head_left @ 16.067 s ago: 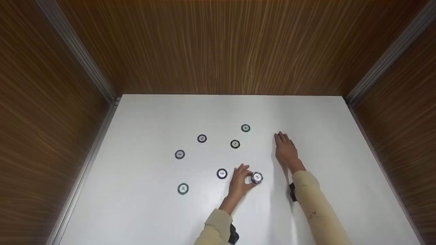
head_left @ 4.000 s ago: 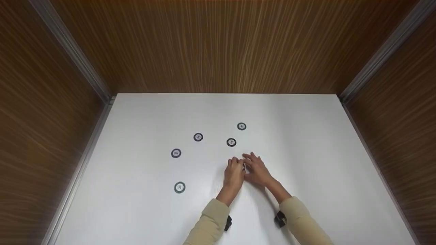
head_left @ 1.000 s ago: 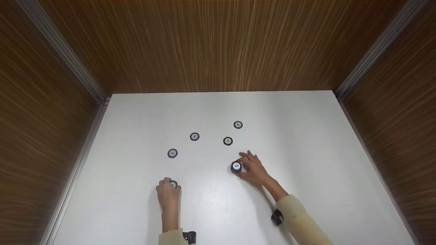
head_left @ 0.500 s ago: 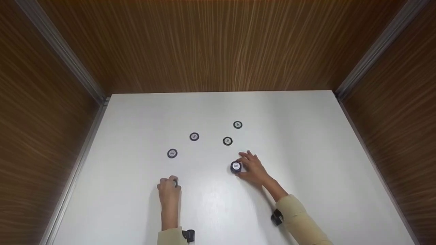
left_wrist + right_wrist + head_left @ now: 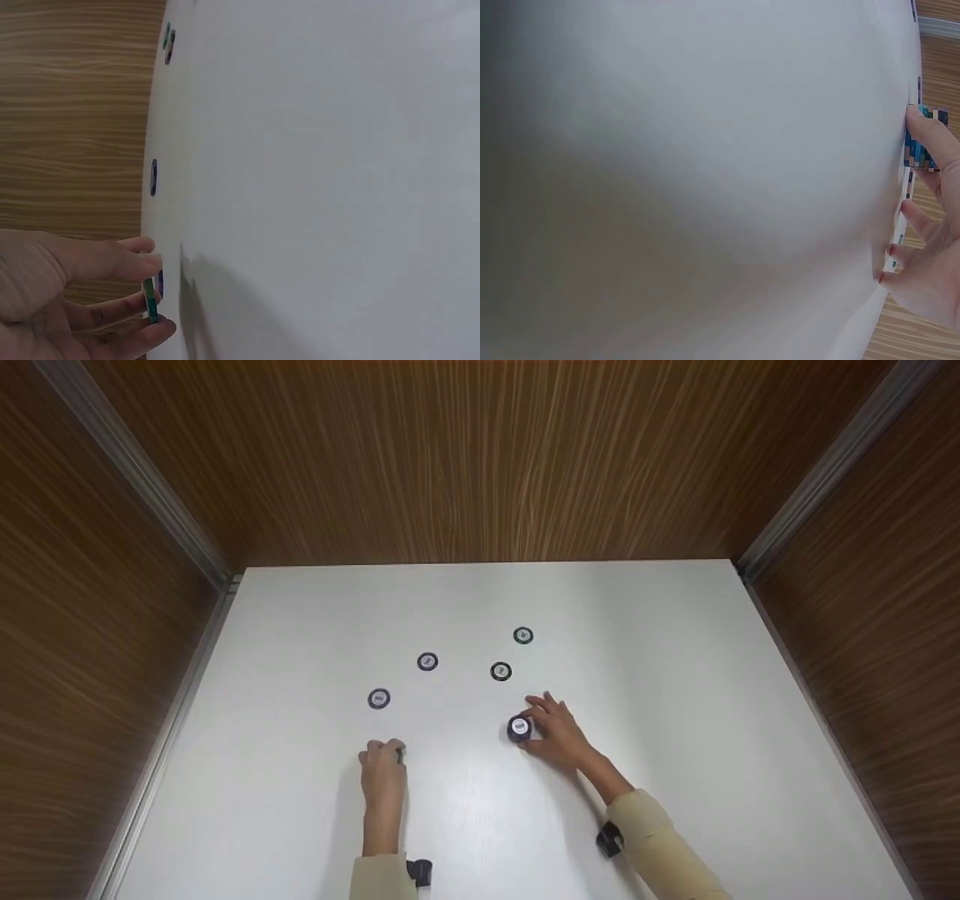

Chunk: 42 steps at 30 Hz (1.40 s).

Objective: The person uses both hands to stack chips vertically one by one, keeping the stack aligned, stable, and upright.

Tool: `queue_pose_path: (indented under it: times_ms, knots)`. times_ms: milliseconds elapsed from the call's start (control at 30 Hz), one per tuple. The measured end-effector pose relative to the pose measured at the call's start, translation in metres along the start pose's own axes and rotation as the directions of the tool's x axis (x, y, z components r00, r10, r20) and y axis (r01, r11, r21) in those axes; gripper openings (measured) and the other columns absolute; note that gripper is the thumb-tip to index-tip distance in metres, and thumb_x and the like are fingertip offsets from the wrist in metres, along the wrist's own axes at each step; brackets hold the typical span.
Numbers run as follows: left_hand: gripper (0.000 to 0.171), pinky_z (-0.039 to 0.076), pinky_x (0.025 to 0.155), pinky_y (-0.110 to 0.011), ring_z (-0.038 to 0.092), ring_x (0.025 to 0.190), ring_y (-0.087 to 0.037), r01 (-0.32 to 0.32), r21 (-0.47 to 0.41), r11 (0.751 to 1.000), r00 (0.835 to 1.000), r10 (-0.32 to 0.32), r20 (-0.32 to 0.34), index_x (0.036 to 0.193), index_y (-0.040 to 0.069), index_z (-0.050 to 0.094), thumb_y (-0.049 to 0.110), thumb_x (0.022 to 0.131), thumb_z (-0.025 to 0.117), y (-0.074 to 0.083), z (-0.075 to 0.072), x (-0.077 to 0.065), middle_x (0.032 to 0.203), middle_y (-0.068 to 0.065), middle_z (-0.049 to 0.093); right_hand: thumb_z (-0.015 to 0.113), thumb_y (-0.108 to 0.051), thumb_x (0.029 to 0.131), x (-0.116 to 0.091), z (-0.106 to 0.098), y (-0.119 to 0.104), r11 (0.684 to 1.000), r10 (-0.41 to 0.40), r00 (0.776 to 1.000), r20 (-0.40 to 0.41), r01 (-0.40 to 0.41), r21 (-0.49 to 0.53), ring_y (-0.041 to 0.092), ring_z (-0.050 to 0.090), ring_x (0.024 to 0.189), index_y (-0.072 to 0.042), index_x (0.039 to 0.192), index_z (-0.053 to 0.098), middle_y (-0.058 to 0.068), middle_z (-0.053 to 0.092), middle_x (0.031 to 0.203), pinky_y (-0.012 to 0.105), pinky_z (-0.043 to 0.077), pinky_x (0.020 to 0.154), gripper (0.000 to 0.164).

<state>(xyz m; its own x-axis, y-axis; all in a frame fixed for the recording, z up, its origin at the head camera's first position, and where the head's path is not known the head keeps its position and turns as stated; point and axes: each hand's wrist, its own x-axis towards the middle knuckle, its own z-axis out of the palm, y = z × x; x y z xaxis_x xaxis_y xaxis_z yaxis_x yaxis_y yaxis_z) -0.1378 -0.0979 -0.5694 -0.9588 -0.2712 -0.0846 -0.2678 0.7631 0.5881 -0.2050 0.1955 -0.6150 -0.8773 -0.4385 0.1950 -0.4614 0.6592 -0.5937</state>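
In the head view, my left hand [image 5: 384, 780] is over the left part of the white table. It pinches a green poker chip [image 5: 151, 301] between thumb and fingers; the left wrist view shows the chip edge-on, raised off the surface. My right hand [image 5: 559, 735] has its thumb and index finger round the sides of a stack of poker chips [image 5: 519, 726] standing on the table, with a dark, white-centred chip on top. The right wrist view shows the stack's banded edges [image 5: 917, 154]. The other right fingers spread away from the stack.
Several single chips lie flat beyond the hands: a purple chip [image 5: 379, 698], a dark chip [image 5: 427, 661], a black chip [image 5: 501, 671] and a green chip [image 5: 523, 635]. Wood-grain panels [image 5: 480, 465] wall the table [image 5: 675, 660] at back and sides.
The stack went from my left hand to my right and gained a dark chip. My left hand then reached the green chip, lifted it and moved slightly right and forward. My right hand stays still lately.
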Motion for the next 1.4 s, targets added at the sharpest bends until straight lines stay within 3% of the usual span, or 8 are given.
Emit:
queue_pose_path:
  times_ms: [267, 600, 833, 1067, 1400]
  knots:
    - [0.022, 0.051, 0.074, -0.035, 0.051, 0.093, -0.032, -0.081, 0.023, 0.996, 0.997, 0.081, 0.009, 0.100, 0.001, 0.067, -0.006, 0.079, 0.063, 0.022, 0.006, 0.003, 0.102, -0.019, 0.054, 0.079, -0.018, 0.068, 0.002, 0.000, -0.002, 1.000, -0.010, 1.000, -0.001, 0.010, -0.004, 0.049, 0.029, 0.125, -0.005, 0.105, 0.061, 0.021, 0.047, 0.128, 0.065, 0.016, 0.101, 0.043]
    - [0.026, 0.052, 0.072, -0.033, 0.053, 0.091, -0.031, -0.199, 0.031, 0.979, 0.980, 0.199, 0.009, 0.098, 0.003, 0.068, -0.008, 0.074, 0.066, 0.054, 0.018, 0.005, 0.098, -0.017, 0.056, 0.080, -0.017, 0.067, -0.002, -0.001, 0.001, 1.000, -0.014, 1.000, -0.019, 0.014, -0.001, 0.049, 0.029, 0.124, -0.004, 0.103, 0.062, 0.021, 0.048, 0.127, 0.065, 0.016, 0.101, 0.042]
    - [0.026, 0.053, 0.067, -0.030, 0.054, 0.086, -0.028, -0.283, 0.036, 0.958, 0.959, 0.283, -0.010, 0.096, 0.003, 0.069, -0.007, 0.072, 0.069, 0.068, 0.023, 0.007, 0.092, -0.015, 0.057, 0.081, -0.015, 0.065, 0.000, 0.001, 0.002, 1.000, -0.024, 0.999, -0.038, 0.024, 0.010, 0.051, 0.030, 0.123, -0.004, 0.102, 0.062, 0.022, 0.049, 0.125, 0.067, 0.016, 0.100, 0.042]
    - [0.026, 0.052, 0.070, -0.029, 0.054, 0.088, -0.027, -0.338, 0.067, 0.939, 0.941, 0.335, 0.055, 0.099, 0.004, 0.069, -0.004, 0.074, 0.069, 0.081, 0.028, 0.008, 0.094, -0.013, 0.058, 0.081, -0.016, 0.065, 0.001, 0.001, 0.002, 1.000, -0.029, 0.999, -0.026, 0.028, -0.005, 0.051, 0.030, 0.123, -0.004, 0.103, 0.063, 0.022, 0.048, 0.126, 0.067, 0.016, 0.100, 0.043]
    - [0.024, 0.052, 0.067, -0.029, 0.056, 0.085, -0.025, -0.402, 0.117, 0.908, 0.915, 0.396, 0.075, 0.099, 0.005, 0.069, -0.001, 0.076, 0.068, 0.096, 0.039, 0.009, 0.091, -0.012, 0.060, 0.081, -0.017, 0.066, 0.002, 0.002, 0.002, 0.999, -0.035, 0.999, -0.028, 0.035, -0.010, 0.051, 0.030, 0.123, -0.005, 0.103, 0.062, 0.022, 0.049, 0.126, 0.067, 0.016, 0.099, 0.043]
